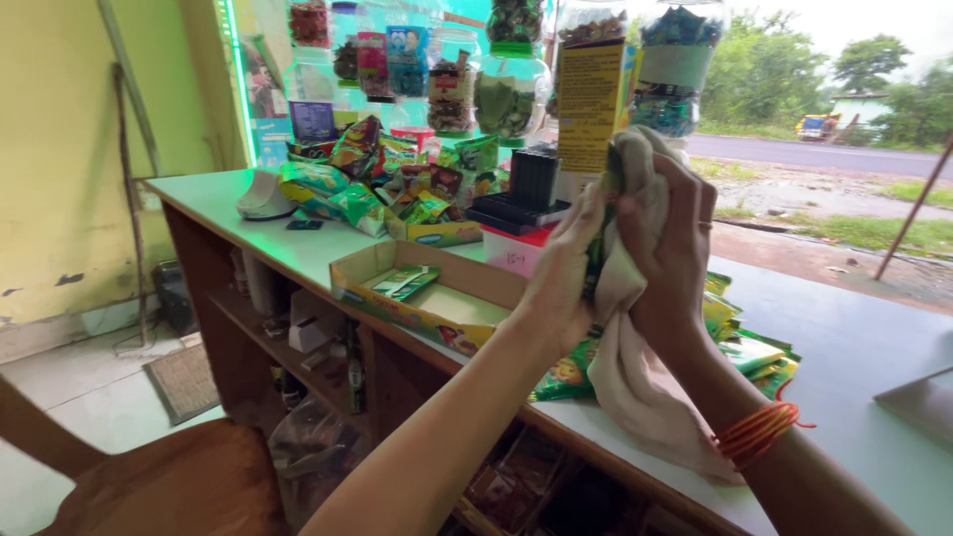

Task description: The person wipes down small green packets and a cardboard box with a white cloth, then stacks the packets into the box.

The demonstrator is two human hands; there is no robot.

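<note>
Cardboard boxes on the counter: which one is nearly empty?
The open yellow cardboard box at the counter's front edge, holding only a few green sachets; the smaller box behind it is heaped with packets.

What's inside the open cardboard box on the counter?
The cardboard box holds a few green sachets lying flat near its back wall, on a mostly bare floor. Its right end is hidden behind the left hand.

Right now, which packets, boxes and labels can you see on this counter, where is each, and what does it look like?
Green packet: between left hand and right hand, wrapped in a beige cloth.
Open cardboard box: counter's front edge, shallow, yellow-printed sides.
Sachet heap: back left, green and red.
Yellow label: tall rectangle on a clear jar.
</note>
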